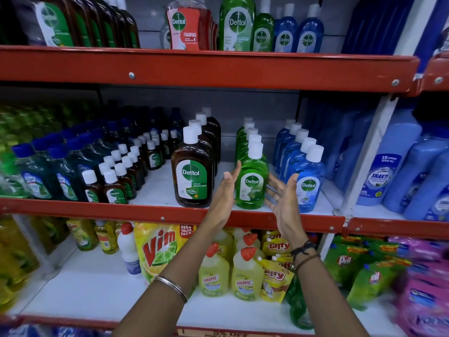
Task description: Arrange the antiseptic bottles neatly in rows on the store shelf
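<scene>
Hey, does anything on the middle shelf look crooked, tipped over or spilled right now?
Nothing stands out. The brown bottles, green bottles and blue bottles stand upright in straight rows, and the white shelf shows no spill. Both hands flank the green row.

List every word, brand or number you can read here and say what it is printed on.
"Dettol", "99.99%": brown bottle
"Dettol": green bottle
"Dettol": blue bottle
"Dettol FOAMING": red pump bottle
"Vim", "MEGA VALUE PACK": yellow pouch
"HARPIC": yellow bottle
"Giffy": pouch
"Pril": green pouch
"SHAKTI", "2X": pale blue bottle
Smaller print and the bottom shelf-edge tag: too blurred.
</scene>
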Demonstrator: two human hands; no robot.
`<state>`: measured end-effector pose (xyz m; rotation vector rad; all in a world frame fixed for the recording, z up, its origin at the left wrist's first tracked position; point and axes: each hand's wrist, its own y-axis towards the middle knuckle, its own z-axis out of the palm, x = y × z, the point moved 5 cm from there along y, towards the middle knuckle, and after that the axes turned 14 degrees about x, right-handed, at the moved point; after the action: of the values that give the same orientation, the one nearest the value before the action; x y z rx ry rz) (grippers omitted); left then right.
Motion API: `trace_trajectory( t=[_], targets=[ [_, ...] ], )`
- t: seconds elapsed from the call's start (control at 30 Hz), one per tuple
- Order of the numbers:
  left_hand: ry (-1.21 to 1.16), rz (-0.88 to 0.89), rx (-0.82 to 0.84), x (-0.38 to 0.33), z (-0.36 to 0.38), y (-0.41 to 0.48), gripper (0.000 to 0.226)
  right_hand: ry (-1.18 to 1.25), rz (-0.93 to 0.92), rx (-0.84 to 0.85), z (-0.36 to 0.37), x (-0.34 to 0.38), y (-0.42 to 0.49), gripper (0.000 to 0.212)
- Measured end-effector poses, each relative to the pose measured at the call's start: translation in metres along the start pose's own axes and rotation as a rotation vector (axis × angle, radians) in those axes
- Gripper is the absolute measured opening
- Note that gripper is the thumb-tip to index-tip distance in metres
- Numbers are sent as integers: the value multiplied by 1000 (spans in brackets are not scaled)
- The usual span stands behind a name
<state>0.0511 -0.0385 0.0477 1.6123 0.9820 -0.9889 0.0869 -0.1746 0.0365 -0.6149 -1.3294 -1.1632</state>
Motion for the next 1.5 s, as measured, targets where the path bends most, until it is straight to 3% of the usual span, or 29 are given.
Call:
trace_trajectory(
  t=[0.2, 0.3, 0.43, 0.53, 0.6, 0.67, 0.73, 0.93, 1.13, 1.5],
  targets=[
    [0, -18, -40, 0, 2, -1, 72, -9, 0, -23, 1, 2, 0, 93],
    [15, -8, -120, 3, 2, -2, 74, -112, -29, -33, 3, 4, -7, 107],
    [138, 232, -341, -13, 21, -12, 54, -181, -316, -202, -21, 18, -33, 92],
    [149, 362, -276, -28, 52, -9, 47, -143, -428, -388, -61, 29, -47, 77],
    [125, 306, -139, -33, 77, 1, 51, -126, -353, -416, -85, 28, -43, 72],
    [70, 201, -35, -28, 97, 15, 56, -99, -255, -337, -99, 28, -35, 88],
    [15, 95, -3, -20, 107, 27, 62, -76, -155, -247, -106, 29, -29, 108],
    [-83, 4, 15, -15, 115, 42, 52, -26, -60, -126, -111, 32, -25, 119],
    [-114, -6, 48, -13, 114, 46, 83, -52, -51, -159, -115, 27, -28, 120],
    [-100, -52, 14, -14, 114, 45, 66, -35, -35, -180, -117, 28, -24, 111]
  ],
)
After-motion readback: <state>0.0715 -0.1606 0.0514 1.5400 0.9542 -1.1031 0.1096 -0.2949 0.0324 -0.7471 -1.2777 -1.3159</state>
